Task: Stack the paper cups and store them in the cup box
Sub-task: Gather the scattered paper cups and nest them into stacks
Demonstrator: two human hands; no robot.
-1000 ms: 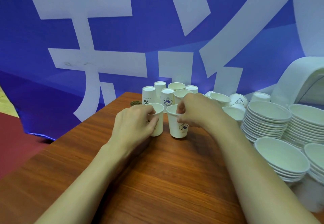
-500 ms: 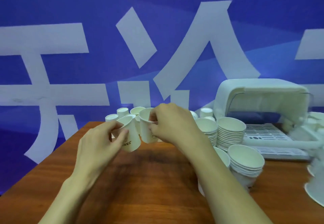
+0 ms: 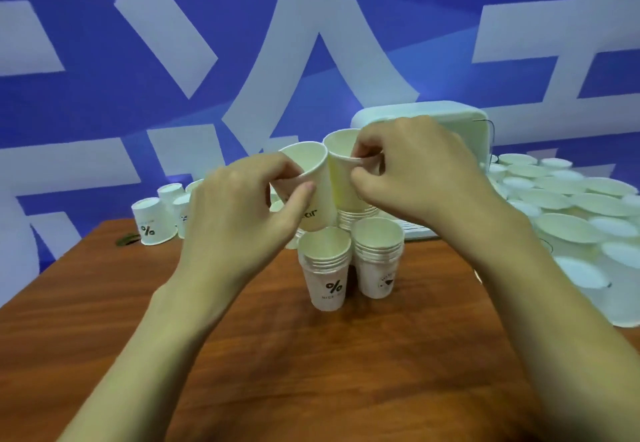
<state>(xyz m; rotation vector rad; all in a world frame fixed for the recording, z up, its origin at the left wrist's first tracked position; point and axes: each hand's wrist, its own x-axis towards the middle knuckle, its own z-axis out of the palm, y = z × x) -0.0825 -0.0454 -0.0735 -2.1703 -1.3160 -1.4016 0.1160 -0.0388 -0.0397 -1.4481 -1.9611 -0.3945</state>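
Left hand [image 3: 239, 213] grips tilted cup [image 3: 313, 185]; right hand [image 3: 415, 171] pinches second cup [image 3: 341, 164], touching at 3 o'clock, above bench [image 3: 311, 372].

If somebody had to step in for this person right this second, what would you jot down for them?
Left hand: grips one paper cup, tilted, in the air.
Right hand: pinches the rim of a second cup beside it.
Below on the wooden table: two upright nested stacks, the "%" stack and its neighbour stack.
Loose cups wait at far left.
Done: two stacks started.
Left: nest the held cups and the loose ones, then box them. White box behind; I cannot confirm it is the cup box.
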